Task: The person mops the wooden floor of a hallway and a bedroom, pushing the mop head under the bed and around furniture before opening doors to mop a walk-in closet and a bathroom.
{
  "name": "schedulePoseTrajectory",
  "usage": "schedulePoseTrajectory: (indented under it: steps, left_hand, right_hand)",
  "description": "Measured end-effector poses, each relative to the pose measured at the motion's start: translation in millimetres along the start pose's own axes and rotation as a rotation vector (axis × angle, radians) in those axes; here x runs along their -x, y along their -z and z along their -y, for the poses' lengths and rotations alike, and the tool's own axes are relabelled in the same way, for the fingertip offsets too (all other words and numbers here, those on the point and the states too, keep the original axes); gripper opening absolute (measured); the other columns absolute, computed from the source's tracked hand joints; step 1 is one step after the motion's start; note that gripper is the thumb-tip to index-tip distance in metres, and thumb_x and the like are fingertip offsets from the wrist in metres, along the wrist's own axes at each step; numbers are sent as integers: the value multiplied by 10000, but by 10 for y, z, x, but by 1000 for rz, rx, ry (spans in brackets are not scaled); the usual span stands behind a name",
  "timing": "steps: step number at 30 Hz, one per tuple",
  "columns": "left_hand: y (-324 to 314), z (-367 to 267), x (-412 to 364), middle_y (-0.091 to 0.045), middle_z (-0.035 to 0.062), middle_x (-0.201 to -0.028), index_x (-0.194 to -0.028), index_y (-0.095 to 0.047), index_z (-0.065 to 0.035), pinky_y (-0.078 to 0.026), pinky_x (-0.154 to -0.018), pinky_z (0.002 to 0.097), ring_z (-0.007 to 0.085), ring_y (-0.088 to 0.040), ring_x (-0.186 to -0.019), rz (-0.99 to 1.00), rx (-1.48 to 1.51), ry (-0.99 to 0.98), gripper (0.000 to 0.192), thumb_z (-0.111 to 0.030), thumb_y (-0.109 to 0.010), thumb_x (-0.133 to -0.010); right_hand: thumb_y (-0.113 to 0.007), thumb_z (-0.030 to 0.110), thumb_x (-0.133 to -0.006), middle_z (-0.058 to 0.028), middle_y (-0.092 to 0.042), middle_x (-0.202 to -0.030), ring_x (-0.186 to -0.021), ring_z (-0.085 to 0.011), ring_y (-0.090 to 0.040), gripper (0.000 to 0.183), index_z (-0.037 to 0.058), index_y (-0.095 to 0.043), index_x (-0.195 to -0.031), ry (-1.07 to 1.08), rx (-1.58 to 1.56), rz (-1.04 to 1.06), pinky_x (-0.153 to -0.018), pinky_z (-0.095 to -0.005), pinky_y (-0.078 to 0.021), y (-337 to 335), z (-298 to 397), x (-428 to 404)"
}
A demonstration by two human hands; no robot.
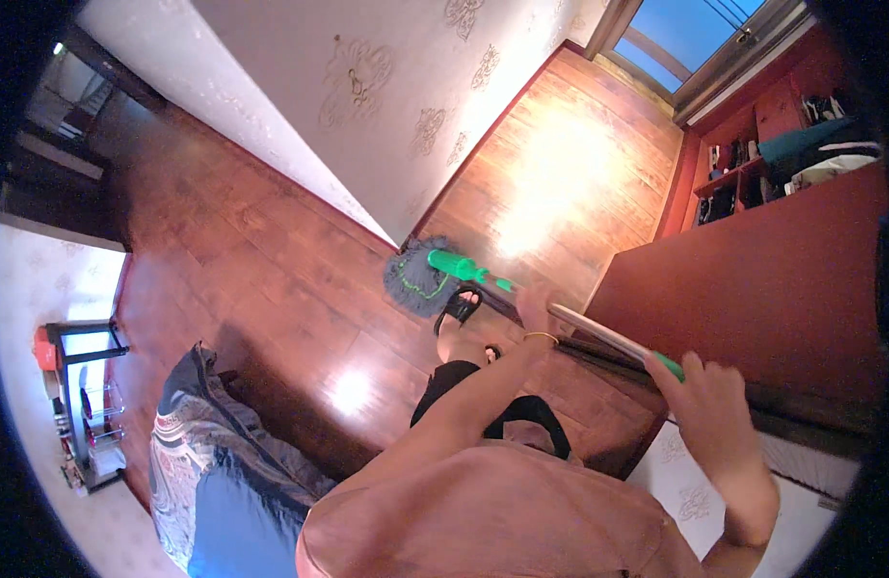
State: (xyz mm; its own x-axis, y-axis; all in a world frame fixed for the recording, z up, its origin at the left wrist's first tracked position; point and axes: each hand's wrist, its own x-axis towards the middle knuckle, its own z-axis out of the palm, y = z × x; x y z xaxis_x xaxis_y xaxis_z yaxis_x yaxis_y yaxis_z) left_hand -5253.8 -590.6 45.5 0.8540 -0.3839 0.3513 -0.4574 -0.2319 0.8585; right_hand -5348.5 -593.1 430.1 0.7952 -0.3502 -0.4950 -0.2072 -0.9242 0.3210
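A mop with a grey fringed head [419,285] and a bright green socket [451,264] lies against the wood floor, its head beside the wall corner and next to my sandalled foot [460,307]. Its metal pole [603,331] slants down to the right towards my body. My left hand [537,307], somewhat blurred, is closed around the lower pole; a yellow band circles that wrist. Near the pole's upper end, my right hand [704,404] wraps the green end grip [668,366], with the fingers partly turned from view.
A patterned white wall [357,94] juts to a corner by the mop head. To the right stands a red-brown cabinet [740,289] with filled shelves. A bed with dark and blue bedding [235,498] is at lower left. Along the left wall stands a black-framed shelf unit [90,404].
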Motion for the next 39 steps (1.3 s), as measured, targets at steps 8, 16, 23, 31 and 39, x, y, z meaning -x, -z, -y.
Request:
schedulePoseTrajectory:
  steps: [8,16,23,31,39]
  left_hand:
    - [-537,-148,-247,-618,60,-754,-620,-641,-162,-406,-804,374,276,-547,-859,640,266,-77,101,-89,-579,-653]
    - [-1075,794,-1702,-581,120,-761,-779,-635,-50,-460,-766,327,280,-554,-821,811,93,132,145,-191,-600,-774]
    - [-748,466,-1900,-500,128,-633,-570,-476,-46,-421,-642,369,259,-495,-658,494,203,-82,335,-249,-721,-673]
    - [-153,182,-1349,-558,102,-693,-706,-558,-76,-408,-654,383,277,-532,-709,849,112,-77,65,-110,-612,-720]
    - [-474,-366,-6,-650,62,-903,-898,-664,-205,-442,-760,418,268,-595,-874,1629,330,-349,296,-73,-616,-638]
  right_hand:
    - [-528,1,-715,-118,-502,-756,-582,-294,-554,466,203,-555,-1134,-475,-340,62,-488,-411,-413,-465,-198,6]
    - [-522,54,-747,-100,-498,-704,-538,-253,-555,484,111,-451,-1222,-232,-236,30,-444,-373,-431,-220,-212,-1497]
    - [-568,115,-743,-87,-526,-617,-544,-269,-558,282,118,-610,-1022,-59,-329,76,-477,-387,-430,795,-1122,-1793]
    - [-554,147,-738,-120,-566,-719,-629,-310,-583,381,223,-580,-1111,-175,-697,266,-563,-392,-472,290,-1383,-1245]
    - [-509,34,-728,-117,-519,-685,-588,-294,-550,383,194,-571,-1070,-751,-647,405,-531,-396,-429,162,-601,71]
